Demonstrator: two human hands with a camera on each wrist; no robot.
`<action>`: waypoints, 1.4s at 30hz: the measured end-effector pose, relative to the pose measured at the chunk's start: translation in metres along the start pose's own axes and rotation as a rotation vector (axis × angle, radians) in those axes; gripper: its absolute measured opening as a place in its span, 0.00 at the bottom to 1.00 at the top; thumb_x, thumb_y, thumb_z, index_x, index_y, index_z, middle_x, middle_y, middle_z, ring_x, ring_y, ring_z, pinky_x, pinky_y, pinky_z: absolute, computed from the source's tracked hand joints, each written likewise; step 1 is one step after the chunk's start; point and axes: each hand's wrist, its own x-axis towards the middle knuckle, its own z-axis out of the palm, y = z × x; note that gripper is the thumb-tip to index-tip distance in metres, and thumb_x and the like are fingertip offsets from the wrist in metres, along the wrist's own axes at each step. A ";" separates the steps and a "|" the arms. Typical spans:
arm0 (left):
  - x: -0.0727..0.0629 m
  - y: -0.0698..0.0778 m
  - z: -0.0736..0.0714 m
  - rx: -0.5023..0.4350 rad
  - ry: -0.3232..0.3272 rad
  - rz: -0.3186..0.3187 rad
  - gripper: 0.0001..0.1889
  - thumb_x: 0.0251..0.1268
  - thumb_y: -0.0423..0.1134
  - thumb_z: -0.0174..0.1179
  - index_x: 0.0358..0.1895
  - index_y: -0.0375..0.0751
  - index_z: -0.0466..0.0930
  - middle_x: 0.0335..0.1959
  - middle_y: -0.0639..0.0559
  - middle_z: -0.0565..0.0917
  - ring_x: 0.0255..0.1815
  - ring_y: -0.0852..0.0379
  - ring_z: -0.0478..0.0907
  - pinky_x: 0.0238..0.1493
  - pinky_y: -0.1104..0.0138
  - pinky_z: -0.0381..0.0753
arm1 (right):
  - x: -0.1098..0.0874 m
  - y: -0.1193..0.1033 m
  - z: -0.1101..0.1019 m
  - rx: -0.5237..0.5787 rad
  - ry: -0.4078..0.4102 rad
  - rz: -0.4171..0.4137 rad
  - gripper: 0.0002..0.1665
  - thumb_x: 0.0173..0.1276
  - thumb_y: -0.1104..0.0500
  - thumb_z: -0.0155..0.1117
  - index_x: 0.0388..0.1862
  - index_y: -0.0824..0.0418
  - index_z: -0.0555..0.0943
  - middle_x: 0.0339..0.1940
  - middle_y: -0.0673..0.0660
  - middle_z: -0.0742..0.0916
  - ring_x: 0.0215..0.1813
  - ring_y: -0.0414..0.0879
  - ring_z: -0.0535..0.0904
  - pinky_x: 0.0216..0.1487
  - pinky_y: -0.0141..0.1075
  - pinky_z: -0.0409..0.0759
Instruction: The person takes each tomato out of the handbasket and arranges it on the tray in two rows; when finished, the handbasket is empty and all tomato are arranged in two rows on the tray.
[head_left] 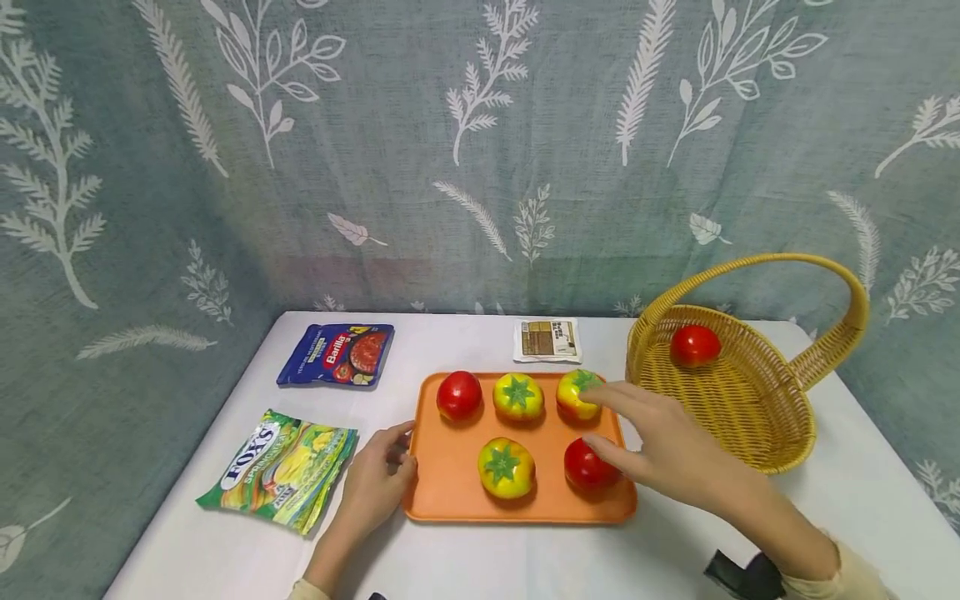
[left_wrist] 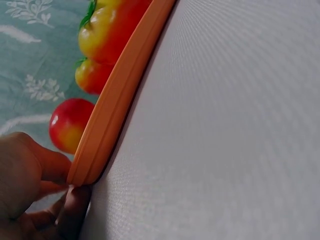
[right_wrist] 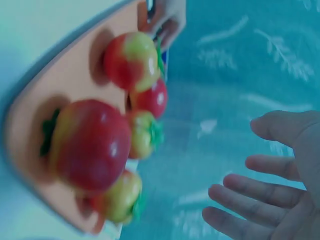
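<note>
My left hand (head_left: 378, 477) grips the left edge of an orange tray (head_left: 450, 500), with thumb and fingers at its rim in the left wrist view. Several tomato-like fruits sit on the tray: yellow ones with green star-shaped caps, such as the front yellow fruit (head_left: 507, 468), and redder ones, such as the back-left red fruit (head_left: 460, 396). Over the tray's right side hovers my right hand (head_left: 663, 442), its fingers spread and nothing held. Its fingertips overlap the back-right yellow fruit (head_left: 576, 397) and the front-right red fruit (head_left: 587, 467) in the head view.
A yellow wicker basket (head_left: 783, 421) with a tall handle stands right of the tray, holding one red fruit (head_left: 695, 345). On the left lie a blue Barilla pouch (head_left: 337, 355) and green Fox's packets (head_left: 281, 467). Behind the tray is a small brown-and-white packet (head_left: 547, 340).
</note>
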 end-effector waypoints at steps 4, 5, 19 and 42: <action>0.001 0.002 0.002 0.024 -0.017 -0.009 0.27 0.57 0.26 0.61 0.63 0.36 0.78 0.44 0.48 0.81 0.38 0.58 0.78 0.42 0.64 0.82 | -0.028 0.012 -0.016 -0.046 0.075 0.054 0.24 0.57 0.58 0.77 0.54 0.56 0.84 0.51 0.49 0.87 0.51 0.46 0.83 0.47 0.45 0.84; 0.001 0.002 0.003 0.027 -0.016 -0.008 0.27 0.57 0.26 0.61 0.63 0.37 0.78 0.44 0.48 0.81 0.38 0.58 0.78 0.42 0.64 0.82 | -0.034 0.015 -0.020 -0.057 0.096 0.061 0.24 0.56 0.59 0.78 0.53 0.56 0.85 0.49 0.48 0.87 0.51 0.45 0.84 0.48 0.42 0.84; 0.001 0.001 -0.001 0.031 -0.010 -0.009 0.27 0.56 0.26 0.60 0.63 0.36 0.78 0.44 0.47 0.81 0.38 0.57 0.79 0.43 0.62 0.82 | -0.062 0.067 -0.047 -0.050 0.291 0.147 0.24 0.52 0.69 0.78 0.50 0.61 0.85 0.43 0.54 0.89 0.44 0.40 0.84 0.42 0.17 0.75; 0.000 0.002 0.002 0.019 -0.007 0.003 0.28 0.56 0.25 0.60 0.63 0.36 0.78 0.44 0.47 0.81 0.38 0.58 0.79 0.41 0.65 0.82 | -0.037 0.121 -0.062 -0.120 0.168 0.312 0.29 0.65 0.56 0.71 0.59 0.72 0.78 0.53 0.72 0.83 0.54 0.71 0.77 0.47 0.65 0.75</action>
